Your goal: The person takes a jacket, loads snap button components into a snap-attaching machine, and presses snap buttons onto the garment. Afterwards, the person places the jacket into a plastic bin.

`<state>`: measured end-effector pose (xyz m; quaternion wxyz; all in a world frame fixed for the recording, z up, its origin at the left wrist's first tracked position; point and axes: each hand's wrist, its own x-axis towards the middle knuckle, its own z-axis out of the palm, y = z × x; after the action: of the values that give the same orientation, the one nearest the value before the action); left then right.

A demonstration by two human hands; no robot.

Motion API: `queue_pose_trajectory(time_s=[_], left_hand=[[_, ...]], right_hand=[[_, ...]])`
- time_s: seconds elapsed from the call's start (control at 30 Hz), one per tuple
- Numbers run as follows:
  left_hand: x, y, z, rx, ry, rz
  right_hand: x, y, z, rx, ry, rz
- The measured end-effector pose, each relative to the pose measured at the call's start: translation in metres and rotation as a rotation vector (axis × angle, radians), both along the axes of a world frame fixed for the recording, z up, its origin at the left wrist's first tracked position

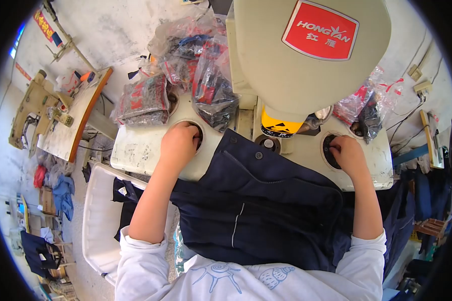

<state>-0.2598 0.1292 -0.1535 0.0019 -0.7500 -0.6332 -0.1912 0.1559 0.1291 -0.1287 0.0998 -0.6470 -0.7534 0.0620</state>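
Note:
My left hand reaches into the left round recess in the machine's pale table, its fingers curled together and their tips partly hidden. Over the right recess, which holds small dark pieces, my right hand has thumb and fingers pinched; anything between them is too small to make out. Between my arms a dark navy jacket drapes from the table edge over my lap. A zipper and a dark snap button show on its upper edge, close to the machine's round lower die.
The beige press head overhangs the table, with a yellow guard beneath. Plastic bags of small parts crowd the back left, and another bag lies back right. A white bin stands left; a sewing machine is farther off.

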Motion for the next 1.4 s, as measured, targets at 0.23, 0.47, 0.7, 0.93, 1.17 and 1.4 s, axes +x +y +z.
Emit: queue_pose_trajectory(time_s=[0.23, 0.47, 0.7, 0.93, 1.17, 1.4], left_hand=[[-0.005, -0.002, 0.000, -0.031, -0.136, 0.025], [0.009, -0.007, 0.026, 0.024, -0.674, 0.036], [0.101, -0.009, 0.060, -0.295, -0.835, -0.314], [0.113, -0.005, 0.055, -0.333, -0.855, -0.379], [0.114, -0.007, 0.052, -0.279, -0.832, -0.371], [0.115, -0.005, 0.049, -0.330, -0.869, -0.370]], right_hand=[[0.003, 0.001, -0.002, 0.118, 0.014, -0.007], [0.003, -0.005, 0.006, 0.133, 0.327, -0.055], [-0.048, -0.012, 0.041, -0.245, 1.019, 0.000], [-0.083, -0.008, 0.047, -0.400, 1.146, 0.117], [-0.097, -0.006, 0.051, -0.422, 1.084, 0.111], [-0.106, -0.003, 0.048, -0.488, 1.154, 0.085]])
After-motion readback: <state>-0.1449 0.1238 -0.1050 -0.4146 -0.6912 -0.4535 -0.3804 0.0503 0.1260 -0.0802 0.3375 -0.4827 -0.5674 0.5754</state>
